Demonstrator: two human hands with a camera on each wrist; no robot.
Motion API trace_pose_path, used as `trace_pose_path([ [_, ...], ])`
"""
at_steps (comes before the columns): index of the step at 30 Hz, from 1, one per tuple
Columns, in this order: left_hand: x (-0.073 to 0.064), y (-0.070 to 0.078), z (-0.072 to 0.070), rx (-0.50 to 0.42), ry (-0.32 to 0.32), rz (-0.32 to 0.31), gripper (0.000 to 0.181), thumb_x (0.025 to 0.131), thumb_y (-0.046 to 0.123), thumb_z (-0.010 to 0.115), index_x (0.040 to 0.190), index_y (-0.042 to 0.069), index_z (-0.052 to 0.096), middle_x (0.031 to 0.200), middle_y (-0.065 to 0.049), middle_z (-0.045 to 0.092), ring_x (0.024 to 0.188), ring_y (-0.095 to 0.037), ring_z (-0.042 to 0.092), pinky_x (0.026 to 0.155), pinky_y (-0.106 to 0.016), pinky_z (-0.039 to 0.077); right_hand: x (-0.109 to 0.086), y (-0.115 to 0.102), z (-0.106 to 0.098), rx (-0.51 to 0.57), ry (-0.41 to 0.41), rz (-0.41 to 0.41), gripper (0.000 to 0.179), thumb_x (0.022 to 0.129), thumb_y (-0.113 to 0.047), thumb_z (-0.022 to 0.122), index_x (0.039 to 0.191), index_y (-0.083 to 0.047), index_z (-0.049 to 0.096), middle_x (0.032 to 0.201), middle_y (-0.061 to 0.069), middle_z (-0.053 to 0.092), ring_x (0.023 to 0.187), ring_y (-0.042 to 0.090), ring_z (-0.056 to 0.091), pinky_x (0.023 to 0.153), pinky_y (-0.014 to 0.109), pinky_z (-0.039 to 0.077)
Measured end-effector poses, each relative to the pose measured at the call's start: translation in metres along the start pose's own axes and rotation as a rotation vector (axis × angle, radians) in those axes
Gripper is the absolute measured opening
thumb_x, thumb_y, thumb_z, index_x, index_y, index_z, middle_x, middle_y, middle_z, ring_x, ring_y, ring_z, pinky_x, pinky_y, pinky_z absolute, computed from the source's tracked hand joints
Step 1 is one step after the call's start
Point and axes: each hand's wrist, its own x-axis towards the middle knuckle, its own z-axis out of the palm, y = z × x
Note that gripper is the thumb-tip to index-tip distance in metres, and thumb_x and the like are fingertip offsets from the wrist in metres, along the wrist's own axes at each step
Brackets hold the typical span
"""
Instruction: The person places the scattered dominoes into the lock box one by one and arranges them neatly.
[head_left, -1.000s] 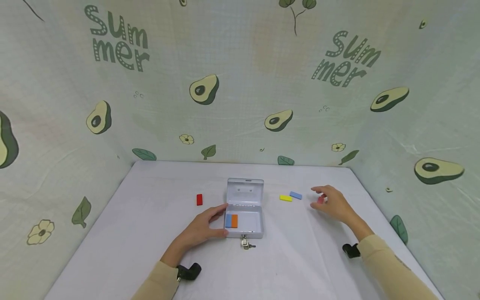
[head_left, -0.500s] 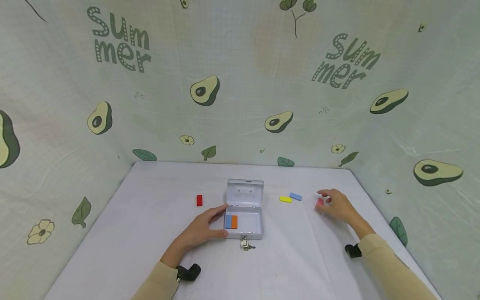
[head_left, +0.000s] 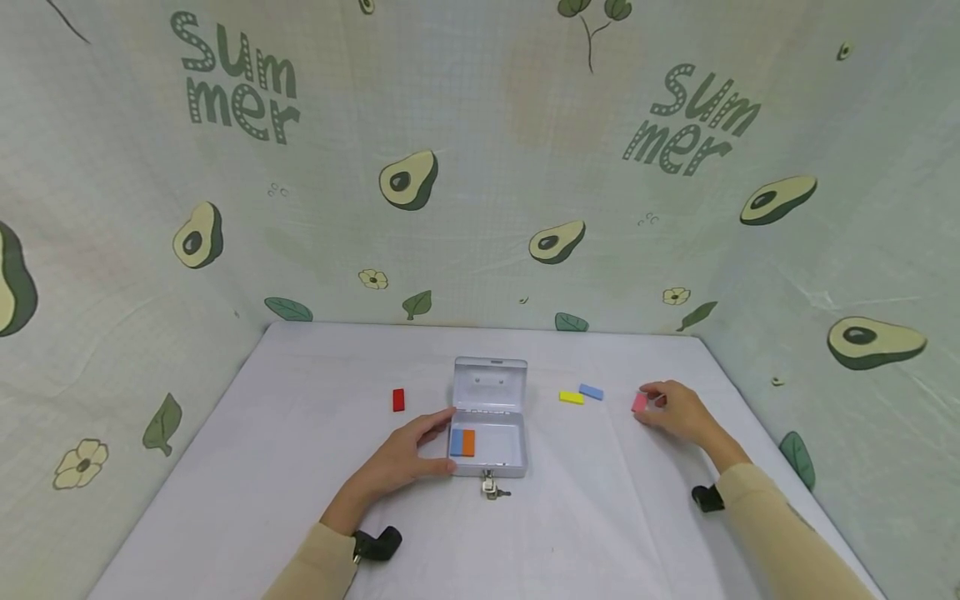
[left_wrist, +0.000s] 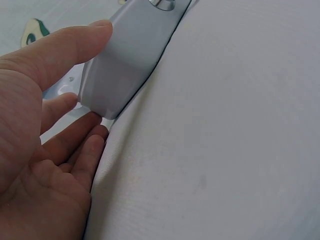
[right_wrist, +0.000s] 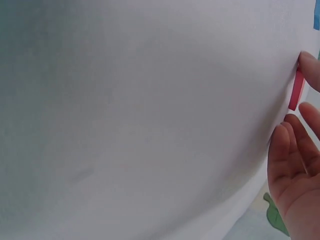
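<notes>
In the head view, a metal cash box (head_left: 504, 471) stands mid-table with its lid raised. Inside, at the left wall, a blue block (head_left: 457, 442) lies against an orange block (head_left: 468, 443). My left hand (head_left: 405, 450) holds the box's left side, thumb at the front corner and fingers farther back; the left wrist view shows the thumb on the box wall (left_wrist: 132, 50). At the right of the table, my right hand (head_left: 675, 410) pinches a pink block (head_left: 639, 402) between thumb and index finger. The right wrist view has this block (right_wrist: 296, 90) between those fingertips, close to the cloth.
A yellow block (head_left: 572, 397) and another blue block (head_left: 591, 392) lie between the box and my right hand. Left of the box is a red block (head_left: 398, 400). Keys (head_left: 492, 487) hang from the front lock. A patterned cloth wall (head_left: 480, 208) surrounds the table.
My right hand has shifted slightly to the right, and its thumb and index finger have drawn in around the pink block. My left hand and the box stay in place.
</notes>
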Motion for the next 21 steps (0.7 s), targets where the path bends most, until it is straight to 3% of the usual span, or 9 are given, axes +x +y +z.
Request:
trace_pose_path([
  [21, -0.0007, 0.0000, -0.0002, -0.005, 0.004, -0.001, 0.087, 0.087, 0.037, 0.089, 0.162, 0.023, 0.046, 0.165, -0.008, 0.047, 0.150, -0.032, 0.047, 0.124, -0.050, 0.037, -0.0004, 0.0026, 0.0015, 0.008, 0.026, 0.008, 0.050, 0.091, -0.024, 0.085, 0.128, 0.005, 0.070, 0.117, 0.025, 0.068, 0.104, 0.040, 0.061, 0.090, 0.056, 0.056],
])
